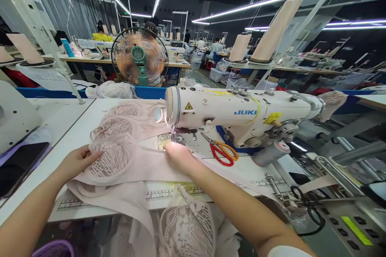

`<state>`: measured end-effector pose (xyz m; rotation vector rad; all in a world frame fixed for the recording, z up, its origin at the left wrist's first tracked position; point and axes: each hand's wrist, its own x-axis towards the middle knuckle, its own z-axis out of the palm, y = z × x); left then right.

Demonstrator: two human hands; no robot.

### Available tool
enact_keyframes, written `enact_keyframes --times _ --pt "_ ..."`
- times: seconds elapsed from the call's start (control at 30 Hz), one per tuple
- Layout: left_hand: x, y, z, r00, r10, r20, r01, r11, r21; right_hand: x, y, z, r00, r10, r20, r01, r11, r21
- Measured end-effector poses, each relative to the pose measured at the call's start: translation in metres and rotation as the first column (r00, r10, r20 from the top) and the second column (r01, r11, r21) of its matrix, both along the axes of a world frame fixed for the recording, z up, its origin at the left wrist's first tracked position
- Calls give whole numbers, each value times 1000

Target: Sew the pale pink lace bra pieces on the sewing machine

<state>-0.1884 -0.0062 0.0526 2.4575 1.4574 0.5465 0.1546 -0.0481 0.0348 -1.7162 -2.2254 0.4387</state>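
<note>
A pale pink bra (pixel 113 156) with lace cups lies across the white sewing table, left of the machine. My left hand (pixel 79 160) pinches the edge of its nearest lace cup between thumb and fingers. At the needle area of the white JUKI sewing machine (pixel 211 108), my right hand (pixel 179 156) is closed over the bra's band, its fingertips partly hidden. More pink bras (pixel 120 122) lie behind in a row. Another lace cup (pixel 187 225) hangs over the table's front edge. Scissors (pixel 221 150) with red and orange handles rest right of the needle.
A dark phone (pixel 22 164) lies at the left. Ruler tape (pixel 163 193) runs along the front edge. Thread cones (pixel 276 34) stand behind the machine, and a grey spool (pixel 273 153) sits to its right. A large fan (pixel 139 58) faces the table; people work farther back.
</note>
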Motion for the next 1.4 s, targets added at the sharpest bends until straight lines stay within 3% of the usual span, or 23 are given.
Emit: enact_keyframes --times 0.1,0.17,0.2,0.23,0.3,0.33,0.37,0.47,0.53,0.63,0.83,1.07,1.4 --pt "-4 12 7 916 347 -199 -307 929 208 -12 15 -10 993 -41 112 31 996 88" --pt "18 9 14 886 438 -154 -371 868 330 -15 22 -16 984 -75 161 52 988 142" --pt "36 5 15 901 421 -107 -365 867 339 -15 24 -18 979 -89 183 60 985 159" --pt "57 0 15 941 339 -3 -322 898 301 -15 25 -21 974 -99 204 65 984 168" --pt "104 -11 7 996 0 94 -15 987 159 -14 23 -24 965 -102 242 61 983 172" --pt "126 -15 1 980 -164 115 153 983 104 -14 21 -25 961 -99 258 54 983 174" --pt "145 -17 -6 955 -255 150 247 967 65 -13 17 -25 958 -92 270 45 983 177" --pt "181 -13 -25 895 -418 156 427 903 -34 -10 -2 -26 958 -49 284 -7 981 192" --pt "187 -6 -34 889 -452 68 456 888 -56 -4 -20 -28 959 6 283 -65 978 198" --pt "185 -1 -41 891 -438 -120 442 897 12 10 -49 -36 972 77 223 -130 963 236" --pt "192 -9 -35 880 -291 -376 351 931 100 30 -91 -48 990 137 39 -142 956 256" --pt "212 -5 -31 874 -197 -444 257 963 78 23 -90 -46 986 165 36 -168 965 203" --pt "221 5 -27 881 -210 -424 227 974 -9 16 -85 -49 994 92 65 -103 974 200"
